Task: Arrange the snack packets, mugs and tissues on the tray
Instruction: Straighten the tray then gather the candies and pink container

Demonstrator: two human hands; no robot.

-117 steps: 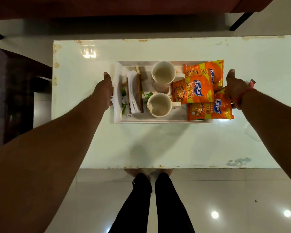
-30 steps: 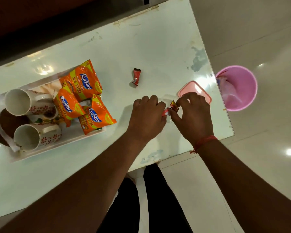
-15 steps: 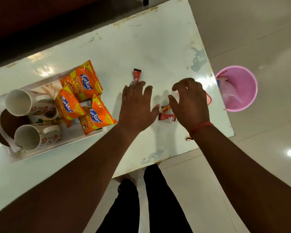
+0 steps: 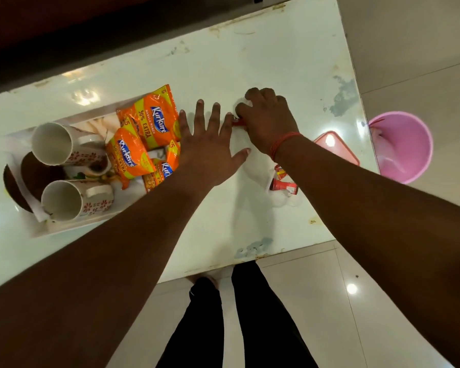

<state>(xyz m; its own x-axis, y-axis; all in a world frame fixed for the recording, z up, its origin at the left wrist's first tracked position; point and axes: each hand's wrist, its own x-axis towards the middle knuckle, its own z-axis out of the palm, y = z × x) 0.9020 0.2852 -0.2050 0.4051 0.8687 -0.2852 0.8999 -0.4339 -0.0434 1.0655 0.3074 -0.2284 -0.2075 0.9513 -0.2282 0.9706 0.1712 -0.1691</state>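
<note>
Left hand [image 4: 210, 152]: flat, fingers spread and straight, palm down over the table [image 4: 250, 62], holding nothing. Its wrist side overlaps the edge of the snack packets [image 4: 146, 134]; can't tell if the palm touches the tabletop.

Right hand [image 4: 267, 120]: fingers curled down onto a small red sachet [image 4: 237, 123], pinching it against the table just beside the left fingertips. Red thread around that wrist.

2 more red sachets [image 4: 283, 181] lie on the table under the right forearm, near the front edge.

Tray [image 4: 72, 227]: white, at the left of the table. 3 orange snack packets overlap at its right end. 2 white mugs [image 4: 56, 144] with red floral print lie on their sides, mouths toward the camera. Tissues [image 4: 36, 208] at the tray's left end, partly hidden behind the mugs.

Table: glossy white top, chipped and stained along the edges. Pink lid [image 4: 337, 147] near the right edge, partly under the right forearm.

Room: shiny tiled floor, pink bucket [image 4: 404, 147] on the floor just past the table's right edge. Person's black trouser legs at the front edge.
</note>
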